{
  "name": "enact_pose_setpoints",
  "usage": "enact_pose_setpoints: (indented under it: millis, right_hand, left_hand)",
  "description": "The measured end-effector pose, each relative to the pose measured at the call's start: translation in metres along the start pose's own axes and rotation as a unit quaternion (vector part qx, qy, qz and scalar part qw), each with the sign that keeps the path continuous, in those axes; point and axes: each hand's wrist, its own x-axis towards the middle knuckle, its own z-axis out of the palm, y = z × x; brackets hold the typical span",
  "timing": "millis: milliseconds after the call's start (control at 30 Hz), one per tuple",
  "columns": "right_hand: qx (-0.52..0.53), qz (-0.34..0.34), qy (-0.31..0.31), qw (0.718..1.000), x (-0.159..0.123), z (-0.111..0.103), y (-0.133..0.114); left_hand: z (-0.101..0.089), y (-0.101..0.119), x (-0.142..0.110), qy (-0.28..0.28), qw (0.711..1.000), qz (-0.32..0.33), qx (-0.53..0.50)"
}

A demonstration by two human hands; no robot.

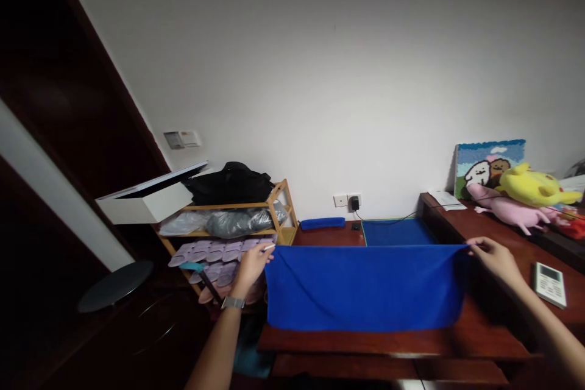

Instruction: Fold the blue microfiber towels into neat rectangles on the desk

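Observation:
A blue cloth [365,289] is stretched out between my two hands, its top edge nearly straight and its lower part hanging over the reddish-brown desk [329,341]. My left hand [256,265] pinches the upper left corner; a small white piece shows at its fingertips. At the upper right corner, my right hand [496,261] pinches the cloth between thumb and fingers. Behind the cloth, a folded blue cloth [322,223] lies near the wall. To its right another blue cloth [398,231] with a green edge lies flat on the desk.
On the left stands a wooden rack [278,201] with purple slippers [219,250], a black bag [231,184] and a white box [146,206]. A round black stool [116,285] is beside it. Plush toys [512,207] and a calculator-like device [549,284] lie right. A charger [354,202] is plugged into the wall.

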Motion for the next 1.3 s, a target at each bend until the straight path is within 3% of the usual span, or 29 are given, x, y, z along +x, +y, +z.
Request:
enact_pose_setpoints:
  millis: [133, 200, 267, 500, 567, 667, 900, 1067, 1300]
  right_hand:
    - [0.063, 0.008, -0.007, 0.998, 0.003, -0.002, -0.014]
    - [0.064, -0.011, 0.010, 0.998, -0.011, -0.004, -0.005]
    - [0.061, -0.019, 0.006, 0.998, -0.034, -0.001, 0.017]
    - [0.018, 0.024, -0.070, 0.997, -0.145, 0.049, 0.133]
    - [0.014, 0.035, -0.095, 0.995, -0.172, 0.065, 0.160]
    - [0.008, 0.043, -0.113, 0.993, -0.201, 0.080, 0.185]
    - [-0.004, 0.010, -0.121, 0.993, -0.219, 0.078, 0.196]
    - [-0.031, 0.023, -0.141, 0.989, -0.215, 0.073, 0.198]
    - [-0.088, -0.009, -0.187, 0.978, -0.198, 0.076, 0.206]
  left_hand:
    - [-0.005, -0.003, 0.000, 0.100, 0.994, 0.050, 0.020]
    - [-0.003, -0.019, -0.019, 0.155, 0.982, 0.085, 0.061]
    - [0.005, -0.045, -0.047, 0.173, 0.974, 0.103, 0.101]
    - [0.076, -0.156, -0.157, 0.043, 0.985, 0.070, 0.154]
    - [0.093, -0.179, -0.181, 0.016, 0.982, 0.083, 0.167]
    - [0.106, -0.201, -0.205, 0.022, 0.974, 0.118, 0.194]
    - [0.104, -0.222, -0.229, 0.054, 0.949, 0.157, 0.267]
    - [0.102, -0.229, -0.235, 0.067, 0.942, 0.167, 0.283]
    - [0.098, -0.230, -0.241, 0.075, 0.929, 0.196, 0.303]
